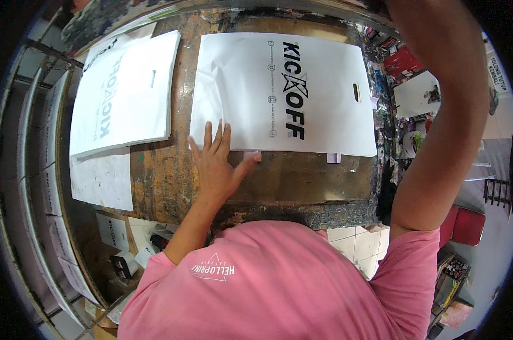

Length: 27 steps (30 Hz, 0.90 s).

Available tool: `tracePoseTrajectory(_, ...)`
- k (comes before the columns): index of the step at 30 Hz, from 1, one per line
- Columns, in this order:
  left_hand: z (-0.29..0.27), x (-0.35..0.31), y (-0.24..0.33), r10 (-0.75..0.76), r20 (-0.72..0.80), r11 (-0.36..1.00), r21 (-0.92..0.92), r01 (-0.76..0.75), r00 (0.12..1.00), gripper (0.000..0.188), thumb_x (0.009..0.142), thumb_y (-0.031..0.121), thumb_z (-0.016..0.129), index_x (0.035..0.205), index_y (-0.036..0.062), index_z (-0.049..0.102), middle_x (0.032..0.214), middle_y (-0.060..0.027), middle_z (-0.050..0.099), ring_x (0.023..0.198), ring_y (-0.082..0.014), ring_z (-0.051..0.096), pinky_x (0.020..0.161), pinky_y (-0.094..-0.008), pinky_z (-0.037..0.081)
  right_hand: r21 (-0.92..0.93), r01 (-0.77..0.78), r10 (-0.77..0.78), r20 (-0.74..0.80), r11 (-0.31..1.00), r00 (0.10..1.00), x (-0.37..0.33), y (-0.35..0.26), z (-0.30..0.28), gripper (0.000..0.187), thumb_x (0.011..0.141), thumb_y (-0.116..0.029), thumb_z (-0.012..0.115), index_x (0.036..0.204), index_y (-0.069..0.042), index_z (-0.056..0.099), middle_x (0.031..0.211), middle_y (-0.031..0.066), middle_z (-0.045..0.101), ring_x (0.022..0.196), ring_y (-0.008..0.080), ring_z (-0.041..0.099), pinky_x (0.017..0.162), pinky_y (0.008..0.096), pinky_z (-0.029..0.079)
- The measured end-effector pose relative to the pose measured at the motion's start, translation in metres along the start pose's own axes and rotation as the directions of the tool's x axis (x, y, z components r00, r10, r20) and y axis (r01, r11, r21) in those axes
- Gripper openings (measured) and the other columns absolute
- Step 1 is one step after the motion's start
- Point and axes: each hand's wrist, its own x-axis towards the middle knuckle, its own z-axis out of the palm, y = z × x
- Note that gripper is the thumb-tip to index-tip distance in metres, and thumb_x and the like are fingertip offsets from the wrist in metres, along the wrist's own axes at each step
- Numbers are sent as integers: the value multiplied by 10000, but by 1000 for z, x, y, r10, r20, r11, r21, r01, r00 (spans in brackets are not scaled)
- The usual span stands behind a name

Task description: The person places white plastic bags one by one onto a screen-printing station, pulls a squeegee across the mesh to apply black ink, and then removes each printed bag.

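A white plastic bag [330, 73] with black printing and a die-cut handle hole lies flat on the worktable [177, 187] in front of me. Fingers spread, my left hand [215, 158] rests at the near left corner of the bag, where the plastic is puckered into a fold. It grips nothing that I can see. My right arm [455, 119] is raised along the right side and reaches past the top edge, so the right hand is out of the picture. To the left lies a stack of similar white bags [146, 107].
A pale sheet [106, 181] sticks out beneath the stack. Small tape tabs [334, 158] show along the bag's near edge. A metal rack [32, 170] with white sheets stands at far left. Cluttered supplies and a red seat [465, 225] are on the right.
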Motion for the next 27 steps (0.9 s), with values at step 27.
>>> tracePoseTrajectory(27,-183,92,-358,-242,-519,737,451,504,820,653,875,264,730,1480,178,501,1458,-309,474,1319,-329,536,1089,-396,423,-250,180,-201,-63,951,977,-14,18,7,393,887,-366,586,1046,-22,688,856,231,673,809,397,659,791,474,485)
